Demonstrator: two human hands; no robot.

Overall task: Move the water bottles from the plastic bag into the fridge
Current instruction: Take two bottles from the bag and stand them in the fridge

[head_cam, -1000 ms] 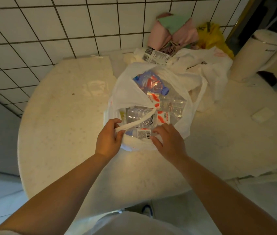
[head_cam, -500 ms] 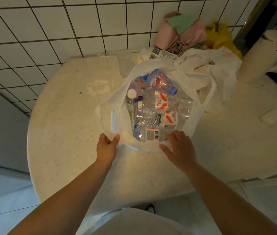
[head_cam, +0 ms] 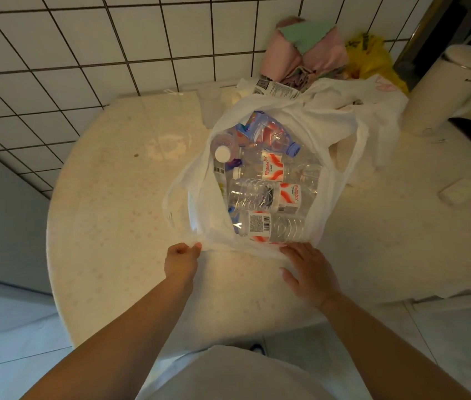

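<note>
Left hand (head_cam: pixel 182 259) is pinching the plastic bag (head_cam: pixel 335 131) rim; right hand (head_cam: pixel 309 269), fingers relaxed, is resting near it. Water bottles (head_cam: pixel 266 194) are lying inside, none removed yet.

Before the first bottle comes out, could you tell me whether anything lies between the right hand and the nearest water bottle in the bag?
Only the plastic bag's near rim. The right hand rests on it just below the nearest water bottle, and the bag's mouth is open above that bottle.
</note>
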